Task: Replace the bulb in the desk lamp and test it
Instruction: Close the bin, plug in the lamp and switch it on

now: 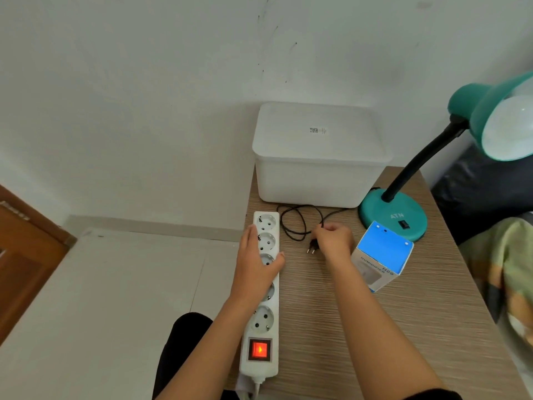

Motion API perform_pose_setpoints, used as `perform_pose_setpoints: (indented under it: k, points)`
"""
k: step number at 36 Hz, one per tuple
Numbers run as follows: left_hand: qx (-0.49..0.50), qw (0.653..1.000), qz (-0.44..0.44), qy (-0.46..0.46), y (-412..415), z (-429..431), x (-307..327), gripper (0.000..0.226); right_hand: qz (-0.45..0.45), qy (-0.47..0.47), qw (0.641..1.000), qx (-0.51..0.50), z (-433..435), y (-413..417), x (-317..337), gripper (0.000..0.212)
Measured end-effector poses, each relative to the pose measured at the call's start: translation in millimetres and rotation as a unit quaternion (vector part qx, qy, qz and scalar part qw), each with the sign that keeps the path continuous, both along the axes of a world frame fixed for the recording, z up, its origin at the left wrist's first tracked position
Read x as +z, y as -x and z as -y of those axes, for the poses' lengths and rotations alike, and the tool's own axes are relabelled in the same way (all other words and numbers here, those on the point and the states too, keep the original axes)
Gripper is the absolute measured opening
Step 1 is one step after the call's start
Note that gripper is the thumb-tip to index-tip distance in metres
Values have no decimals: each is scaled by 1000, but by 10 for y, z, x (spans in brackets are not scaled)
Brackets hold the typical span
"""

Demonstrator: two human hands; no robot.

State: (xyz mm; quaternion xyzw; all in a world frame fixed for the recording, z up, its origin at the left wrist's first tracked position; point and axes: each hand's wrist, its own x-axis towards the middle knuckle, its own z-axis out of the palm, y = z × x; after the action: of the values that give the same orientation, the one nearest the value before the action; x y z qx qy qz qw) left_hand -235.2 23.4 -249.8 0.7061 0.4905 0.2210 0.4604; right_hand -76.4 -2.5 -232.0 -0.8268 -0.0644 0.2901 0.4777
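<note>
Showing the plug-in stage: I see the wooden desk (375,327) carrying a white storage box (317,157) at the back and the teal desk lamp (403,206) to its right, bulb (510,128) seated in the shade. The power strip (264,290) lies with its long axis running away from me, switch lit. My left hand (256,267) rests flat and open on it, steadying it. My right hand (334,241) pinches the lamp's plug (313,246), just beside the strip, pins pointing down-left towards me. I judge the plug light and rigid, best held by its body; the cord (297,223) is limp.
</note>
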Motion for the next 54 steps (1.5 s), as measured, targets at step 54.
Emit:
perform_pose_setpoints:
  k: [54]
  points:
    - [-15, 1000, 24, 13, 68, -37, -156, 98, 160, -67, 931, 320, -508, 343, 187, 20]
